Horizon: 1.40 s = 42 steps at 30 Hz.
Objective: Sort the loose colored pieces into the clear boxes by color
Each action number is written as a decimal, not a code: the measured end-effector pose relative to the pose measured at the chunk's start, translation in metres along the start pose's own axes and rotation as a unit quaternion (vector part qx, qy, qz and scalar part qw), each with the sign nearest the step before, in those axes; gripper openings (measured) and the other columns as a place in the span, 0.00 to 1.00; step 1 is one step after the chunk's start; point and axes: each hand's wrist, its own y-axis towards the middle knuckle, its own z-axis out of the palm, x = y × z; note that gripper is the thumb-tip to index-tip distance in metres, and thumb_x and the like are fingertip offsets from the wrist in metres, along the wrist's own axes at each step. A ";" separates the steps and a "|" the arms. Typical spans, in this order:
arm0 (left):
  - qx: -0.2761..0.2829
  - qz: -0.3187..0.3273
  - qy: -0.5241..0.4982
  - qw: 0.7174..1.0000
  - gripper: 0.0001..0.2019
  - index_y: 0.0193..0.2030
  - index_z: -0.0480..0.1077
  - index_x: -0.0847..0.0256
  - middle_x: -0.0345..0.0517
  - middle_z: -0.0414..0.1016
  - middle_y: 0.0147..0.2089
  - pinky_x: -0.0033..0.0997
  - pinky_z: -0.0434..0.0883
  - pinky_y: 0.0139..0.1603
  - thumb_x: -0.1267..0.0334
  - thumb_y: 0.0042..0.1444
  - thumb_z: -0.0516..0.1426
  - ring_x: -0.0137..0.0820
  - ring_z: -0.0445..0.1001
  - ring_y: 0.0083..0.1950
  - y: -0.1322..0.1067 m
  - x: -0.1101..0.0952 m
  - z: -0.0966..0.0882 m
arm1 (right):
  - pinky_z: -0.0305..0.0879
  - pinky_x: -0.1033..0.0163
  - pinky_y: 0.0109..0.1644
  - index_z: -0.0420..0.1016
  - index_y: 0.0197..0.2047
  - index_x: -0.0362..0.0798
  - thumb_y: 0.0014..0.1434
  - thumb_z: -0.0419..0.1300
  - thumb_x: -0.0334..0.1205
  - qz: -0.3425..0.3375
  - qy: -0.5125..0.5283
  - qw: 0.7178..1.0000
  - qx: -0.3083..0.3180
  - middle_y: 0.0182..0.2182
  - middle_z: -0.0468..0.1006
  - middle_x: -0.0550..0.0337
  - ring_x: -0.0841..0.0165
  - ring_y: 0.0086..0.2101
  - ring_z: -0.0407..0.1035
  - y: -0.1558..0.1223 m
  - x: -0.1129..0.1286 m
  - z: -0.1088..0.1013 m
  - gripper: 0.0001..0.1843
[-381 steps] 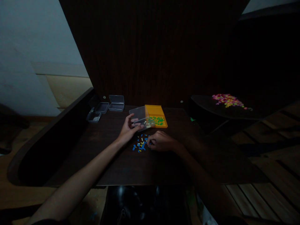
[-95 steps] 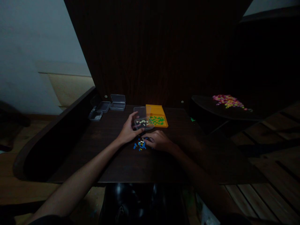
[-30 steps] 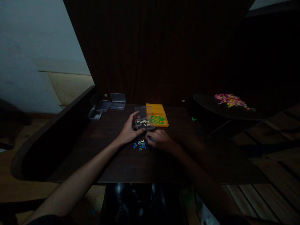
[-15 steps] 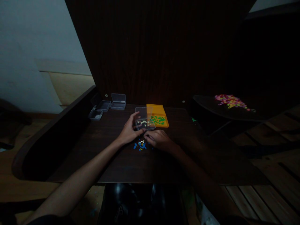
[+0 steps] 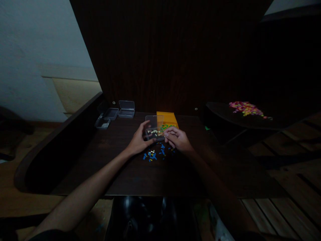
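My left hand (image 5: 138, 140) grips a small clear plastic box (image 5: 153, 121) by its left side, thumb along the front and fingers behind. The box's lid stands open, and several cream-white little pieces (image 5: 154, 132) lie inside. My right hand (image 5: 179, 139) is at the box's right front corner with thumb and fingertips pinched together; whatever is between them is too small to make out. Below the hands, blue bits (image 5: 163, 149) are scattered on the dark tabletop, mixed with a few yellow and white ones. Behind my right hand is an orange box (image 5: 168, 118) with green pieces (image 5: 165, 127).
Open clear boxes (image 5: 126, 113) stand at the back left, one (image 5: 102, 124) with something white in it. A pile of pink and yellow pieces (image 5: 247, 108) lies on a dark surface at right. A raised side panel (image 5: 60, 144) bounds the table's left.
My right hand has moved up and right from the tabletop pieces to the box's right corner, uncovering more blue bits. My left hand still holds the clear box.
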 end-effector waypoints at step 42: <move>0.113 0.019 -0.028 0.993 0.39 0.64 0.55 0.55 0.56 0.63 0.61 0.49 0.71 0.58 0.66 0.46 0.65 0.47 0.62 0.65 -0.013 -0.002 0.015 | 0.65 0.61 0.43 0.78 0.37 0.46 0.58 0.59 0.33 -0.144 -0.326 0.925 0.131 0.36 0.76 0.56 0.67 0.37 0.69 0.003 -0.016 -0.005 0.06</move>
